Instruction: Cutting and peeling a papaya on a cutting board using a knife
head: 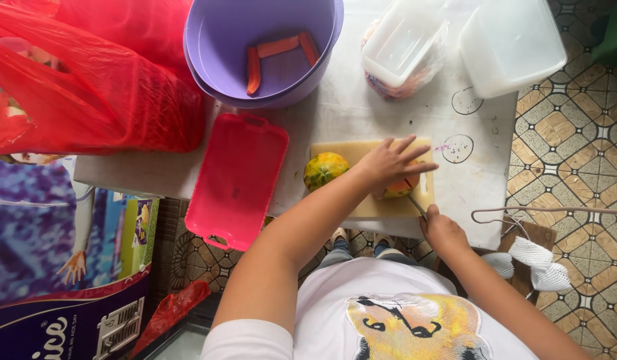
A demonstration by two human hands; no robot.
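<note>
A home food-prep corner: patterned floor tiles (575, 140), a cutting board (362, 200), a purple basin (215, 40) (plastic).

I see my left hand (388, 163) lying on the orange-green papaya piece (400, 187), which sits on the pale rectangular wooden cutting board (362, 207) at the near edge of the white marble table (362, 107). My right hand (443, 230) sits just before the board, gripping a thin-bladed knife (415, 203) that reaches the fruit. A second mottled papaya piece (324, 169) rests on the board's left end. Left of that lies the pink rectangular plastic tray (236, 180); behind it stands the round purple plastic basin (262, 50), with three orange papaya strips (276, 48) in it.
</note>
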